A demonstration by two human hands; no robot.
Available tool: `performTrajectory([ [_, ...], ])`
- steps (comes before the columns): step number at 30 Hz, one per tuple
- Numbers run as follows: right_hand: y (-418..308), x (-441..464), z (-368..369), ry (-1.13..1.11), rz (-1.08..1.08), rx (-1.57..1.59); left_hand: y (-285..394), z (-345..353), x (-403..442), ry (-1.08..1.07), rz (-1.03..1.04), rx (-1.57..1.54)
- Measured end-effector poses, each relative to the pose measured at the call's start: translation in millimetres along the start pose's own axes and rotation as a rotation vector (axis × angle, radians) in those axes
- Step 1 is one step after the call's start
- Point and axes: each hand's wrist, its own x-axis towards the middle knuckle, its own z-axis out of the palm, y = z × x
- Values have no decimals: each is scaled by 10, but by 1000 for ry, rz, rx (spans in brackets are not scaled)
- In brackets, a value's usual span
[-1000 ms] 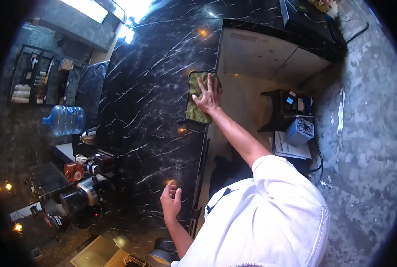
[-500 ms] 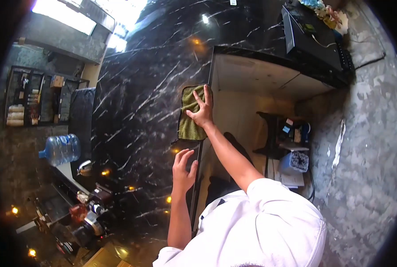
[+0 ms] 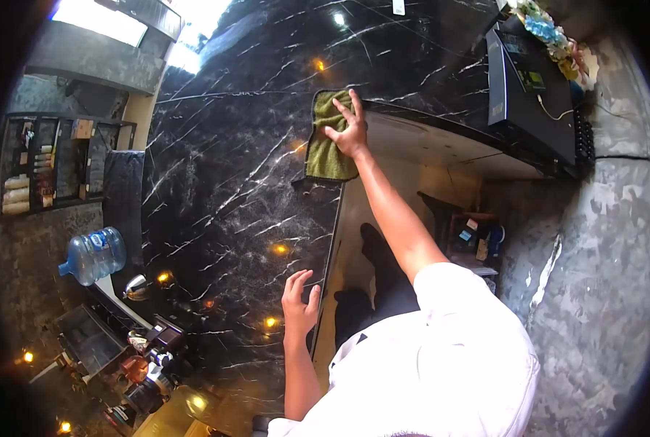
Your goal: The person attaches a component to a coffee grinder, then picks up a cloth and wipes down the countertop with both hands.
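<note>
A green cloth (image 3: 325, 156) with a dark border lies on the black marble-patterned counter (image 3: 230, 175), by the inner corner of its edge. My right hand (image 3: 350, 135) rests on the cloth with the fingers spread and the arm stretched far forward. The fingers press on top of the fabric rather than wrapping round it. Closer to my body, my left hand (image 3: 301, 302) hovers beside the counter's edge. Its fingers are loosely bent and apart, with nothing in them.
At the far right of the counter stands a black box-shaped device (image 3: 532, 95) with a cable, flowers (image 3: 543, 29) behind it. To the left are a large water bottle (image 3: 96, 255), a metal faucet (image 3: 136, 288) and a wall shelf (image 3: 59, 164). Below the counter are shelved items (image 3: 478, 237).
My right hand has slid the cloth forward along the counter's edge to the inner corner. My left hand keeps nearly the same pose. The camera view has shifted slightly.
</note>
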Motion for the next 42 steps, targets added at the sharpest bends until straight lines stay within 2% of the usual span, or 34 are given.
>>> performTrajectory([
  [7, -138, -382, 51, 64, -38, -70, -36, -11, -186, 31, 11, -47],
  [9, -351, -719, 17, 22, 16, -65, -70, 16, -269, 31, 25, -50],
  [14, -605, -1659, 68, 7, -49, -51, -193, -93, -499, 24, 82, -37],
  [19, -959, -2591, 158, -27, -72, -63, -448, -301, -1250, 109, 68, -62],
  [24, -1318, -3708, 250, -33, -84, -72, -1003, -511, -2361, 182, 57, -73],
  [30, -1778, -5395, 444, -44, -52, 13, -1984, -838, -3523, 220, -5, -77],
  [33, -2197, -6462, 389, -162, -31, 87, -2336, -785, -3842, 211, -55, -71],
  [36, -2487, -7249, 349, -250, -19, 82, -2510, -718, -3952, 256, 162, 75],
  [39, -2443, -7069, 331, -306, -70, 3, -2520, -731, -4051, 317, 336, 132],
  [40, -2369, -6869, 319, -302, -73, -5, -2514, -727, -4135, 316, 342, 125],
  [42, -2136, -6302, 318, -268, -149, -83, -2496, -694, -4311, 381, 231, -79],
])
